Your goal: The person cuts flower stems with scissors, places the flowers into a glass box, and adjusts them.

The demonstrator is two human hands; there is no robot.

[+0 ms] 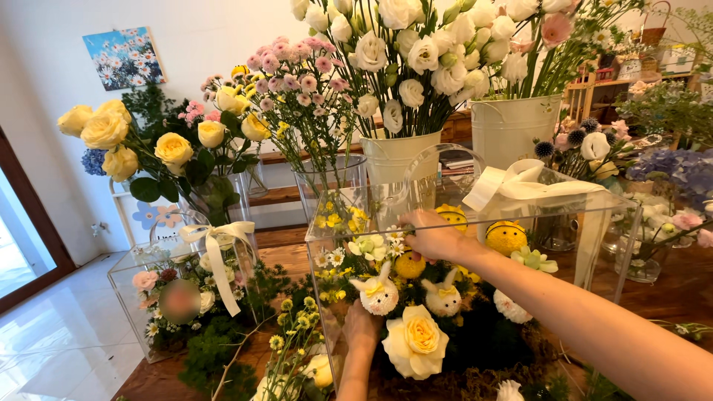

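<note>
Right hand (434, 239) inside clear box (594, 223), pinching hidden stem; left hand (362, 327) braces wall, grip unclear.

Clear glossy plastic box (594, 223) w/ satin cloth ribbon (520, 182); 2 fuzzy felt rabbits (379, 293); matt cream metal buckets (509, 126); polished wood table (661, 297); glossy floor tiles (59, 334).

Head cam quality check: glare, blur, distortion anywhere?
Head view: soft, even daylight; bright glare on the white floor by the doorway; reflections on the clear box; one blurred oval patch in the smaller box; wide-angle bending at the edges; right hand sharp.
</note>
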